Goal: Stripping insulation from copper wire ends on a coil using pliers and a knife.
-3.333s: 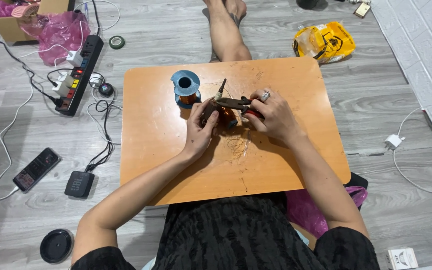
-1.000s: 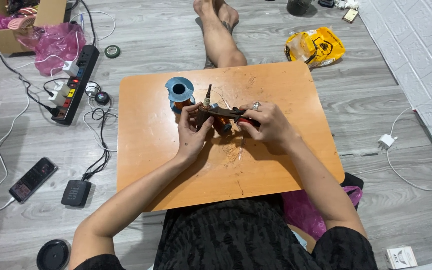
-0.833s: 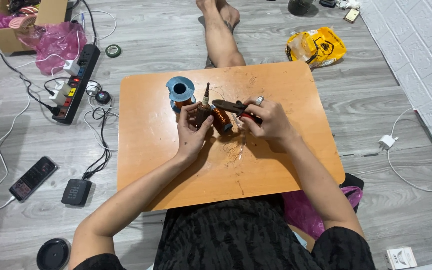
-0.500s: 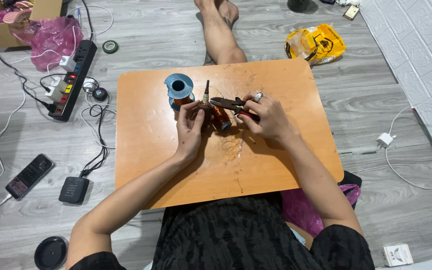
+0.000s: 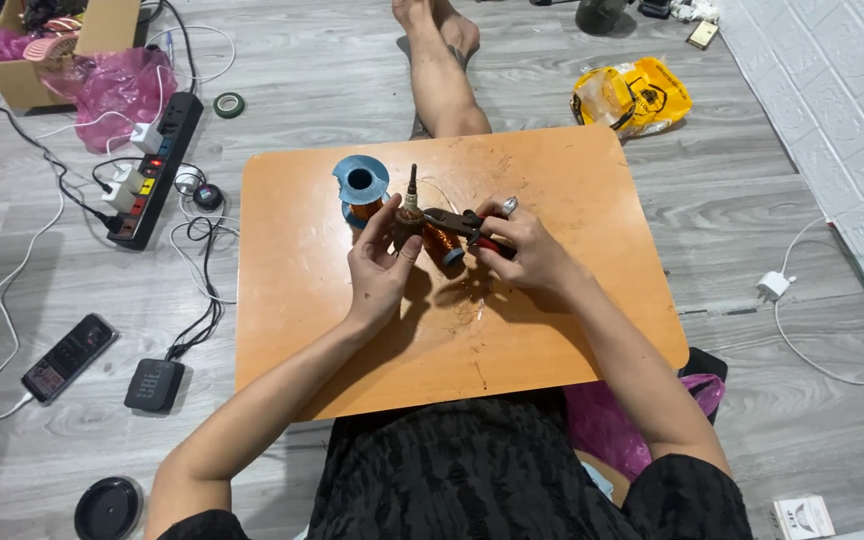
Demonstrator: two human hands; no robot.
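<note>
While the left hand [image 5: 377, 268] pinches the copper-wound rotor [image 5: 424, 225] at frame centre, the right hand [image 5: 522, 255], closed on pliers [image 5: 457, 223], should pull squarely, keeping the shaft steady above the table [image 5: 572, 330].

Black garment, ring on right hand [image 5: 527, 255]

A low orange worktop [image 5: 572, 330] with a scuffed, speckled top stands on a grey plank floor [image 5: 352, 70]. A blue spool of copper wire [image 5: 361, 188] stands on it near the far edge. On the floor to the left lie a black power strip [image 5: 157, 165], a phone [image 5: 69, 357] and a small black box [image 5: 154, 384]; a yellow bag [image 5: 632, 97] lies beyond the far right corner.
</note>
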